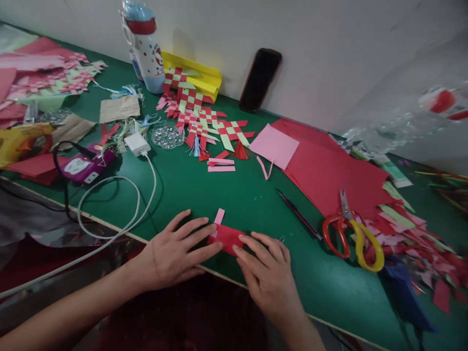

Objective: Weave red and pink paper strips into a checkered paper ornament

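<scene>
A small folded red paper piece [227,237] with a pink strip [219,216] sticking out of its top lies on the green table [219,190] near the front edge. My left hand [175,253] rests flat, fingers spread, fingertips pressing the left end of the red piece. Opposite it, my right hand [268,273] lies flat too, its fingertips pressing the right end. Neither hand grips anything.
Red-and-yellow scissors [353,236] and a black pen [298,213] lie to the right, beside red paper sheets [329,170] and paper scraps. Woven paper fish [204,117], a bottle [146,48], a phone [260,78] and a white charger with cable [137,144] sit behind and left.
</scene>
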A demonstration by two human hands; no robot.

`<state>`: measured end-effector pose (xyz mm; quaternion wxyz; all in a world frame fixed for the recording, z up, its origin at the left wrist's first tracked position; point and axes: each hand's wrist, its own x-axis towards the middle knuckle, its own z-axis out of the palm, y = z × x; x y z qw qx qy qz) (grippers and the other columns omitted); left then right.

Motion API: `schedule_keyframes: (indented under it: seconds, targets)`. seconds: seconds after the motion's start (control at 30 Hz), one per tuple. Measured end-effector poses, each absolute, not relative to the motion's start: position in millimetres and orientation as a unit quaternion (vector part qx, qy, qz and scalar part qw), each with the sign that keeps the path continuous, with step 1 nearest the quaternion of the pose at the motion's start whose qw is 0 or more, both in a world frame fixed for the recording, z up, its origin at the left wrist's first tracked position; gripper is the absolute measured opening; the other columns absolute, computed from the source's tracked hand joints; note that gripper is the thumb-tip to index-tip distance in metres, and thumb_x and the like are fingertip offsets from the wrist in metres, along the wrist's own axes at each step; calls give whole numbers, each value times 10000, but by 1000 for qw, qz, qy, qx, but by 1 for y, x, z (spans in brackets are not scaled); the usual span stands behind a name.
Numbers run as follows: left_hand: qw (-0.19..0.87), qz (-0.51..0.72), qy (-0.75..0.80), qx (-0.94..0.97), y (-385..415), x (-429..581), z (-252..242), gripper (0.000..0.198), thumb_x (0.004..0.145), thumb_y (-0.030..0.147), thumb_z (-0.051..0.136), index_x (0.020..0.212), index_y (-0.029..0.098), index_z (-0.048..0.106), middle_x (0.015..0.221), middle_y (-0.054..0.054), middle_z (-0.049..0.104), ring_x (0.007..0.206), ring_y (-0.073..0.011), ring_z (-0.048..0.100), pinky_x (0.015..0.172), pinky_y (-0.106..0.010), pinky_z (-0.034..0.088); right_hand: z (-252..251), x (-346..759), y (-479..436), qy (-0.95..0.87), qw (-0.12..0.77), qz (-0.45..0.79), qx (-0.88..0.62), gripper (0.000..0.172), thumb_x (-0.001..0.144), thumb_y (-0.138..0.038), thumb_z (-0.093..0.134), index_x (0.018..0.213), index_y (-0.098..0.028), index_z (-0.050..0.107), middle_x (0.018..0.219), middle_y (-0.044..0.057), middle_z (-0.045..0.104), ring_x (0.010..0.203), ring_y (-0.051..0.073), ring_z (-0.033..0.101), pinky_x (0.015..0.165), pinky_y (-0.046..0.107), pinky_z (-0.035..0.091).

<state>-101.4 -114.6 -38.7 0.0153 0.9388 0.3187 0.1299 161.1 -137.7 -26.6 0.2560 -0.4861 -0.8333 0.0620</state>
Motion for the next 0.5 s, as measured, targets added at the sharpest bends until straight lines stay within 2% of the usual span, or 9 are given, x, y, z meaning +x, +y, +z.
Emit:
schedule_keyframes:
  seconds: [0.13,0.27,0.37,0.5]
  targets:
    - [12,138,314,939,-115,-102,-40,497,922,544,571,1371,336,527,1494,-24,476,1381,-277,388,1222,-531,81,-27,161,-137,-833,262,54,-484,205,955,-224,543,1036,-294,717,1137,-8,738,1113,224,576,949,415,363]
    - [15,157,319,934,-114,-101,-43,496,922,563,561,1364,339,534,1486,-7,485,1383,-274,391,1228,-512,73,-22,174,-128,-858,226,72,-456,204,949,-223,546,1025,-292,723,1120,9,738,1092,207,601,912,388,436]
    - [17,170,320,932,-114,-101,-45,508,926,560,555,1383,340,520,1491,-8,485,1379,-269,408,1233,-503,74,-11,184,-110,-880,186,80,-430,219,950,-210,543,1085,-253,709,1103,40,739,1040,199,635,895,380,509]
    - [19,189,314,930,-113,-101,-48,510,922,558,563,1384,347,518,1485,-5,493,1403,-267,387,1234,-504,97,5,180,-64,-883,193,73,-423,276,968,-216,489,1163,-229,684,1111,70,738,1051,204,659,920,408,541]
